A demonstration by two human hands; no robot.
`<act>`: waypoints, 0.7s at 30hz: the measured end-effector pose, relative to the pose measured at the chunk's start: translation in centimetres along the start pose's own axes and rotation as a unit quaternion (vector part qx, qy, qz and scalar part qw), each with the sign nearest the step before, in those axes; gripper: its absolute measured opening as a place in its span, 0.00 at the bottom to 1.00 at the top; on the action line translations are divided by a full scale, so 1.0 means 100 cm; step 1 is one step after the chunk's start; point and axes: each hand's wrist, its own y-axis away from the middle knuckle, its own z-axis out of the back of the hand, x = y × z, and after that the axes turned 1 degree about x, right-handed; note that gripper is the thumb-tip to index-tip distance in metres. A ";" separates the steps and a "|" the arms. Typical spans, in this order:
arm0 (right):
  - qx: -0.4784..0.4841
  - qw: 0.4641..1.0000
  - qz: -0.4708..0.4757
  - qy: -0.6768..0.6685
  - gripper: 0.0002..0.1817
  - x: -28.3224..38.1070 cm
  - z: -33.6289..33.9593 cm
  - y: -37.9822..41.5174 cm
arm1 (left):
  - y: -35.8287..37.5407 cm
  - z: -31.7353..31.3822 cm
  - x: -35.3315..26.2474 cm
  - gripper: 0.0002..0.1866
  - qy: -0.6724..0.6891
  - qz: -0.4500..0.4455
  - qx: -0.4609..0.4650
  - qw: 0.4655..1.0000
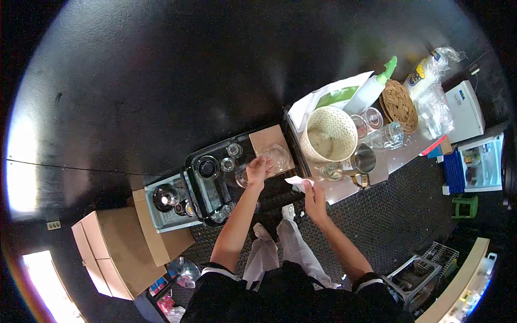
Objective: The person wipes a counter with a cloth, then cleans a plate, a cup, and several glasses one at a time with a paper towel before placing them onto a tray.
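My left hand (258, 170) reaches over a black tray rack (195, 177), its fingers closed at the near left edge of a round clear glass vessel (277, 156). This vessel is over a flat piece of cardboard (265, 138). Another clear glass (242, 175) is partly covered by the same hand. In my right hand (315, 199), held lower and to the right, is a crumpled white tissue or cloth (297, 181). Small clear glasses (234, 150) and a dark round glass dish (207, 167) stand on the black rack.
A steel table on the right bears a cream perforated basket (329, 134), a metal cup (364, 159), several glass jars, a spray bottle (369, 92) and a woven coil (399, 107). At left are a grey-blue crate (161, 222) and a cardboard box (116, 250). A green stool (465, 207) stands far right.
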 end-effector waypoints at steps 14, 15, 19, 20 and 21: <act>0.000 1.000 0.000 0.000 0.13 0.005 -0.001 0.003 | 0.001 0.009 0.009 0.13 -0.299 -0.172 -0.072 0.936; 0.000 1.000 0.006 -0.007 0.13 0.005 -0.001 0.003 | 0.002 0.009 0.008 0.13 -0.299 -0.172 -0.073 0.936; -0.001 1.000 0.006 -0.025 0.12 0.008 -0.002 0.003 | 0.005 0.010 0.007 0.13 -0.344 -0.296 -0.100 0.885; 0.000 1.000 0.006 -0.026 0.12 0.007 -0.003 0.003 | 0.006 0.010 0.006 0.13 -0.330 -0.320 -0.095 0.883; -0.002 1.000 0.010 -0.024 0.12 0.007 -0.004 0.003 | 0.008 0.009 0.004 0.13 -0.329 -0.320 -0.096 0.883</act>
